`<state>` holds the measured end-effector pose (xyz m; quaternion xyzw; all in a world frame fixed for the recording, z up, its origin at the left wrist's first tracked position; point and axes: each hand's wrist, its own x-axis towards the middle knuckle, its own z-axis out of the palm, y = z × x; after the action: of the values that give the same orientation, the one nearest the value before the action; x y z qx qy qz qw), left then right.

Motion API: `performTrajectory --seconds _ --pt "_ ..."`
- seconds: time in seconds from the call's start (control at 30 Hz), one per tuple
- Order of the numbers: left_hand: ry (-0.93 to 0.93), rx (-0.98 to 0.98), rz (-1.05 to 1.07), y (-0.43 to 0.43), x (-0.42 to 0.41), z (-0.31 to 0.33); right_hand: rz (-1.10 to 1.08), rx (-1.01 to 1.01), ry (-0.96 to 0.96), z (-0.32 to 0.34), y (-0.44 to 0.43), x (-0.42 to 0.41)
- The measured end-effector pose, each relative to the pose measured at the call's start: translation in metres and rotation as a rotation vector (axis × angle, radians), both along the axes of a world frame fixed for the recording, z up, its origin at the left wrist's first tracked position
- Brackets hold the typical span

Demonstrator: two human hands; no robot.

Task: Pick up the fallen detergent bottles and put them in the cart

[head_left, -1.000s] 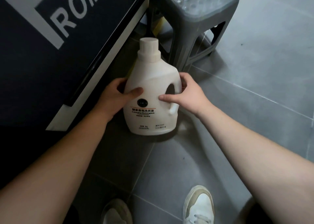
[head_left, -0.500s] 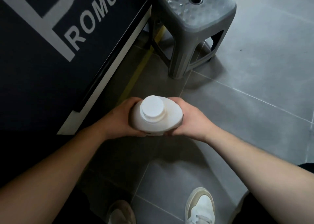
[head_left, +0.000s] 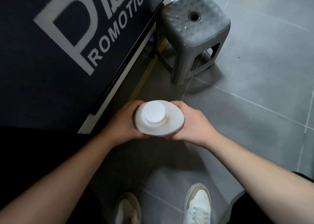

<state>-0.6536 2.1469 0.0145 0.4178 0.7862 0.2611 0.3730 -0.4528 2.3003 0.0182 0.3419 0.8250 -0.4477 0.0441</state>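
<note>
I hold the white detergent bottle (head_left: 158,120) upright above the grey floor (head_left: 254,91), cap toward my camera; my left grip (head_left: 123,121) is clamped round its left side, my right grip (head_left: 192,124) round its right; a grey stool (head_left: 195,26) stands beyond, beside the black PROMOTION panel (head_left: 59,62).

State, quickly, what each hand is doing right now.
Left hand: grips the detergent bottle on its left side.
Right hand: grips the bottle's right side.

The grey tiled floor (head_left: 254,91) carries a grey plastic stool (head_left: 192,26) beside a dark promotion board (head_left: 51,62), a yellow line (head_left: 144,75) and two white shoes (head_left: 198,205).
</note>
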Motion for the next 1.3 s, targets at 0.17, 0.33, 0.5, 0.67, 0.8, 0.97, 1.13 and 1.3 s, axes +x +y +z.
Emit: performTrajectory --seconds 0.17,0.33,0.5,0.67,0.8,0.97,1.13,1.3 --pt "-0.008 0.017 0.004 -0.012 0.009 0.107 -0.009 -0.005 0.043 0.103 -0.009 0.015" --pt "-0.03 0.069 0.03 -0.025 0.024 0.246 -0.019 -0.063 0.093 0.247 -0.011 0.032" --pt "-0.04 0.13 0.026 -0.043 0.037 0.406 -0.032 -0.069 0.165 0.409 -0.026 0.047" --pt "-0.025 0.231 -0.013 -0.068 0.041 0.559 -0.017 0.022 0.319 0.559 -0.049 0.063" --pt "0.004 0.326 0.001 -0.093 0.042 0.65 0.036 0.081 0.443 0.651 -0.07 0.059" --pt "-0.042 0.456 0.085 -0.138 0.048 0.713 0.075 0.101 0.546 0.719 -0.103 0.053" --pt "-0.057 0.553 0.153 -0.179 0.047 0.736 0.119 0.054 0.633 0.746 -0.132 0.039" --pt "-0.017 0.598 0.304 -0.221 0.07 0.748 0.267 0.023 0.693 0.754 -0.15 0.031"
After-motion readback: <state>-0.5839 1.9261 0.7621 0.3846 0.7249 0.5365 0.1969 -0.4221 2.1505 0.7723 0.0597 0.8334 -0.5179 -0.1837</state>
